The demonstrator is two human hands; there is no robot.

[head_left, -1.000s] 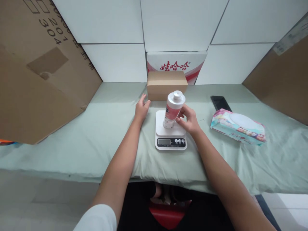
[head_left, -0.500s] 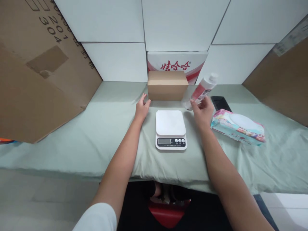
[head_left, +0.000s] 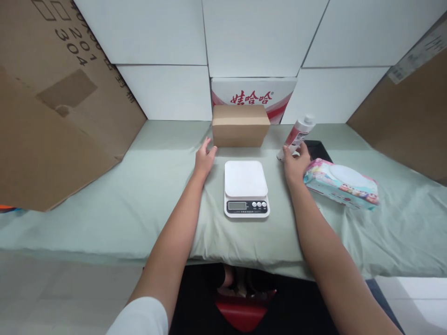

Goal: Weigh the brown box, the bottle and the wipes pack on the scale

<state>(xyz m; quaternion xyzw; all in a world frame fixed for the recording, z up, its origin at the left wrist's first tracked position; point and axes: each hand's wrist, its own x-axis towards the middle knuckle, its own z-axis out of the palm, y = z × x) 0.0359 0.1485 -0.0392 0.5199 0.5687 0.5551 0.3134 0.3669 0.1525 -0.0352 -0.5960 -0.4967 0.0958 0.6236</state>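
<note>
My right hand [head_left: 296, 163] is closed around the lower part of a white bottle [head_left: 299, 132] with a red label and white cap. The bottle leans to the right, and its base is at or close to the cloth. My left hand [head_left: 204, 157] rests by the lower left corner of a brown cardboard box [head_left: 240, 128], fingers apart and holding nothing. Between my hands lies a white kitchen scale [head_left: 246, 188], its platform bare and its display facing me.
Right of my right hand sits a pack of wipes [head_left: 344, 184], with a black flat object [head_left: 318, 151] partly hidden behind it. A white and red carton [head_left: 253, 90] stands at the back. Large cardboard sheets [head_left: 70, 130] flank the green cloth [head_left: 146, 204].
My right hand has moved the bottle slightly right and lower. My left hand stays beside the box. The whole view has shifted a little.
</note>
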